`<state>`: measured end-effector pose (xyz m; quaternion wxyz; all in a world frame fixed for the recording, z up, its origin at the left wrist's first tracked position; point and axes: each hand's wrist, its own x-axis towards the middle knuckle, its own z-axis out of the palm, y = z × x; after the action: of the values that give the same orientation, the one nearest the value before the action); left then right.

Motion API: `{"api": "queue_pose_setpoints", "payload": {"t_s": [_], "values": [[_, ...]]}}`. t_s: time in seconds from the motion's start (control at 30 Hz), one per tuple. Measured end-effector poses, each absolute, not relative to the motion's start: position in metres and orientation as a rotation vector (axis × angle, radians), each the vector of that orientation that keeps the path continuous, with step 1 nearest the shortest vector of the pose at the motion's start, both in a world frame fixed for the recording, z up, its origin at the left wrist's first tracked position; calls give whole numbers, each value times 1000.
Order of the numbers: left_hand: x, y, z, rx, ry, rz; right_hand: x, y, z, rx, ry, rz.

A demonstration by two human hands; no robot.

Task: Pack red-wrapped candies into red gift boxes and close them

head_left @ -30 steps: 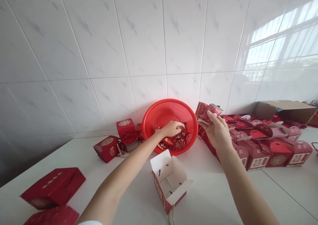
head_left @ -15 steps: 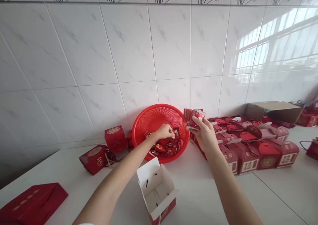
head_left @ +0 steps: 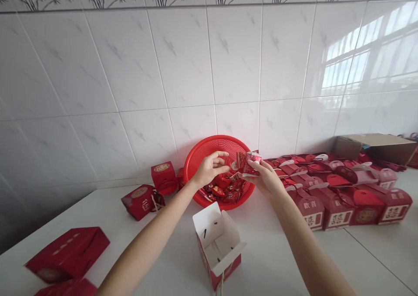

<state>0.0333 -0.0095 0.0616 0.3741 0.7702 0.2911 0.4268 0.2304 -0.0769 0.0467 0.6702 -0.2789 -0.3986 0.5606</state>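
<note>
My right hand (head_left: 266,178) grips several red candy packets (head_left: 251,162) at the right rim of a red plastic basket (head_left: 196,154). Over the basket, my left hand (head_left: 212,167) has its thumb and fingers apart, with nothing seen between them; its fingertips point toward the packets. Red wrapped candies (head_left: 222,190) lie in the bottom of the basket, partly hidden by my left hand. In front of it stands an open box (head_left: 218,243), white inside and red outside, with its flaps up and nothing seen inside.
Rows of closed red gift boxes (head_left: 338,211) fill the right side of the table (head_left: 281,261). Behind them is a cardboard box (head_left: 375,146). More red boxes (head_left: 140,200) sit left of the basket, and others (head_left: 68,252) at the lower left. A tiled wall (head_left: 186,61) rises behind.
My left hand has risen from the candies and its fingers have spread. My right hand has come closer to it with the packets. The whole view has shifted, moving the scene rightward.
</note>
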Motion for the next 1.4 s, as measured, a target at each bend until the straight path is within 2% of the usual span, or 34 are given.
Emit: {"api": "queue_pose_setpoints", "payload": {"t_s": [0.2,0.67,1.17,1.4], "values": [[34,-16,60,1881,653,1051,228,-82,48,-619,-948,1161],[6,22,19,2279,1041,516,236,-100,65,-673,-991,1016],[97,67,-12,2539,1054,66,239,-99,65,-671,-998,999],[111,73,-22,2416,1056,97,242,-100,68,-650,-982,982]]}}
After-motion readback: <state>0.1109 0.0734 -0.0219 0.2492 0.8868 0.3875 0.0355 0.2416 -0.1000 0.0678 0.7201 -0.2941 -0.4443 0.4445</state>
